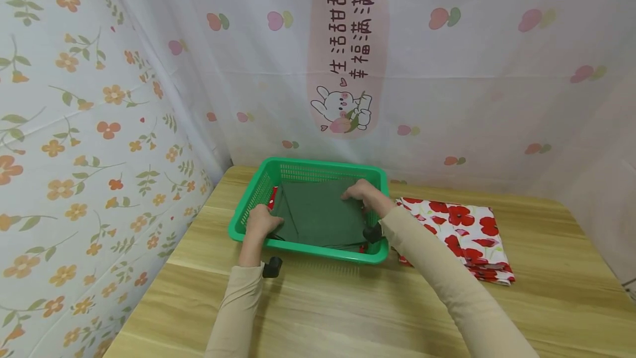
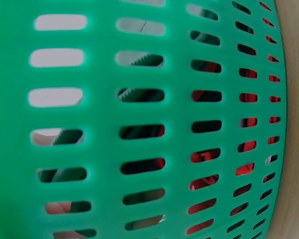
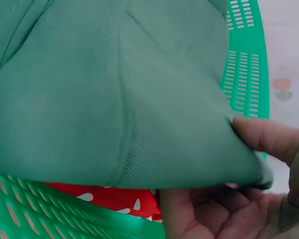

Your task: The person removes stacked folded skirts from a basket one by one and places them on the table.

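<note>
A folded dark green cloth [image 1: 320,211] with a stitched seam lies inside a green plastic basket [image 1: 323,253]. At its left edge, my left hand [image 1: 259,222] holds the cloth, thumb on top and the other fingers mostly hidden. My right hand [image 1: 366,195] grips the opposite edge; the right wrist view has the thumb [image 3: 269,135] above the cloth and curled fingers beneath it. Under the green cloth, a red cloth with white spots [image 3: 114,199] shows. The left wrist view is mostly filled by the basket's slotted wall [image 2: 99,112], with red and dark cloth behind the slots.
A folded white cloth with red poppies [image 1: 459,236] lies on the wooden table [image 1: 318,303], right of the basket and partly behind my right sleeve. Patterned curtains [image 1: 258,82] hang directly behind the basket and along the left side.
</note>
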Demonstrator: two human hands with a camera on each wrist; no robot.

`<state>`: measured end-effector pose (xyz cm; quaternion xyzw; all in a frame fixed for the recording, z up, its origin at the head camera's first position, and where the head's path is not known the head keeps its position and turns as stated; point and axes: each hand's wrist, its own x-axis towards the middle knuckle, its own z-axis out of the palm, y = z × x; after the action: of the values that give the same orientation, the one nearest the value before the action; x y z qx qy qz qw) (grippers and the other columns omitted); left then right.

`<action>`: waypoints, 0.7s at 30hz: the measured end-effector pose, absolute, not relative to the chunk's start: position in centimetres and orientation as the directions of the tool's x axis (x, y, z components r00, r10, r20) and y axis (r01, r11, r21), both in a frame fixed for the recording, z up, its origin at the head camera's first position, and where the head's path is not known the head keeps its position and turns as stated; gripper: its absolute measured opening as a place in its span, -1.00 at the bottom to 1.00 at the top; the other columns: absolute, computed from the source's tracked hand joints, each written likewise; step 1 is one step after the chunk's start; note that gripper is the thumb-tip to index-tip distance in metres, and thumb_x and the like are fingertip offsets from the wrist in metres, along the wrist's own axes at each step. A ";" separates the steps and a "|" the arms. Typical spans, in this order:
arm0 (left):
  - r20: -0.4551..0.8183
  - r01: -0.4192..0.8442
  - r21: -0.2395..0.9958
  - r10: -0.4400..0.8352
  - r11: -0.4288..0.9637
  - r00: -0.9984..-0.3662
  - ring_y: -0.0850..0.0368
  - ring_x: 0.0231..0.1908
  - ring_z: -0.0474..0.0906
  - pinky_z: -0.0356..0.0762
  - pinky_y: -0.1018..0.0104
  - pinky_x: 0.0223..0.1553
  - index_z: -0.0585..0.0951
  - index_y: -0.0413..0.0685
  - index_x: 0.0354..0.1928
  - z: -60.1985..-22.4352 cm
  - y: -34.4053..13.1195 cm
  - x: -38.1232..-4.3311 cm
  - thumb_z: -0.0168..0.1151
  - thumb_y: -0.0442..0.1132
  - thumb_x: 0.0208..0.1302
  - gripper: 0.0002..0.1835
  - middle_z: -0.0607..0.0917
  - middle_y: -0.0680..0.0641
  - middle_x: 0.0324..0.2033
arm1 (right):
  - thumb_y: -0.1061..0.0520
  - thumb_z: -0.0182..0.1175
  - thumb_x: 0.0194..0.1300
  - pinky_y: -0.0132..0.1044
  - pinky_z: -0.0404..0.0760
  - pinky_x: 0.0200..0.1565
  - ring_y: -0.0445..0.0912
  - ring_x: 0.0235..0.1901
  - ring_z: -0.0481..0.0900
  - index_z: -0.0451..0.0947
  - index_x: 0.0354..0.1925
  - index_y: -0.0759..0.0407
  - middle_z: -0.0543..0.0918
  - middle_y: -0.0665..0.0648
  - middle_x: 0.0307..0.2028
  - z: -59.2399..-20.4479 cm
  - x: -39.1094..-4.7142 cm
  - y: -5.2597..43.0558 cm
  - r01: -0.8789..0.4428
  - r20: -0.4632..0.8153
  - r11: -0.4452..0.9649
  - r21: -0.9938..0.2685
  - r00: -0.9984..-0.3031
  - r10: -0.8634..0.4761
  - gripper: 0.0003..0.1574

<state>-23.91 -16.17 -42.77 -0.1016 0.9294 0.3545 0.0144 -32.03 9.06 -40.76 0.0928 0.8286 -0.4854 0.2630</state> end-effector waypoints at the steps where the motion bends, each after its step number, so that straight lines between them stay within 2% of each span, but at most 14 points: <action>1: -0.099 -0.197 0.660 -0.176 0.725 -0.979 0.22 -0.65 -0.11 -0.04 0.38 -0.64 0.08 0.01 -0.78 -42.8 -16.2 -23.9 0.29 -0.31 0.04 -0.46 -0.01 0.10 -0.73 | 0.20 0.17 0.23 0.15 0.45 0.05 0.32 0.18 0.29 -0.06 0.34 0.47 0.19 0.45 0.23 -40.7 -32.0 9.0 0.404 -0.529 0.517 -0.754 -0.841 -0.115 -0.10; 7: -0.088 -0.186 0.671 -0.172 0.718 -0.981 0.23 -0.64 -0.11 -0.05 0.39 -0.62 0.07 0.01 -0.77 -42.7 -16.1 -23.8 0.28 -0.32 0.05 -0.45 -0.02 0.10 -0.71 | 0.18 0.18 0.23 0.08 0.46 0.06 0.27 0.18 0.30 -0.17 0.39 0.42 0.16 0.42 0.27 -40.6 -31.8 8.8 0.360 -0.535 0.573 -0.736 -0.829 -0.166 -0.02; 14: -0.100 -0.175 0.635 -0.145 0.752 -0.984 0.18 -0.63 -0.02 0.06 0.37 -0.60 0.10 -0.01 -0.75 -42.7 -16.2 -23.9 0.26 -0.31 0.08 -0.48 0.02 0.08 -0.70 | 0.18 0.09 0.29 0.05 0.32 0.19 0.27 0.29 0.13 -0.28 0.40 0.45 0.02 0.45 0.34 -41.5 -31.9 8.7 0.301 -0.512 0.645 -0.702 -0.843 -0.163 -0.02; 17: -0.139 -0.204 0.602 -0.151 0.772 -0.979 0.11 -0.58 0.20 0.28 0.29 -0.53 0.29 -0.16 -0.68 -43.6 -16.5 -24.8 0.28 -0.28 0.07 -0.64 0.25 -0.01 -0.68 | 0.19 0.09 0.30 0.09 0.34 0.17 0.29 0.30 0.11 -0.29 0.40 0.45 0.00 0.46 0.35 -41.9 -32.1 8.6 0.308 -0.519 0.659 -0.687 -0.842 -0.148 -0.02; 19: -0.124 -0.176 0.603 -0.126 0.779 -0.984 0.02 -0.46 0.39 0.44 0.20 -0.41 0.47 -0.30 -0.48 -44.5 -17.0 -25.3 0.29 -0.24 0.08 -0.75 0.47 -0.13 -0.54 | 0.19 0.10 0.30 0.12 0.37 0.12 0.30 0.30 0.11 -0.29 0.41 0.43 0.00 0.45 0.36 -42.6 -32.8 8.5 0.322 -0.531 0.659 -0.680 -0.836 -0.139 -0.01; 21: -0.074 -0.129 0.608 -0.107 0.783 -0.992 -0.03 -0.40 0.46 0.49 0.17 -0.39 0.52 -0.35 -0.34 -48.2 -18.3 -27.4 0.31 -0.16 0.05 -0.66 0.56 -0.21 -0.42 | 0.18 0.12 0.29 0.16 0.40 0.08 0.29 0.30 0.11 -0.29 0.42 0.37 0.00 0.42 0.37 -44.2 -34.0 8.8 0.334 -0.538 0.642 -0.690 -0.830 -0.147 0.01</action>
<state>-27.44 -18.31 -48.19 -0.0624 0.9441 0.3232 0.0176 -33.98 8.79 -44.17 0.0545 0.8594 -0.4198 0.2866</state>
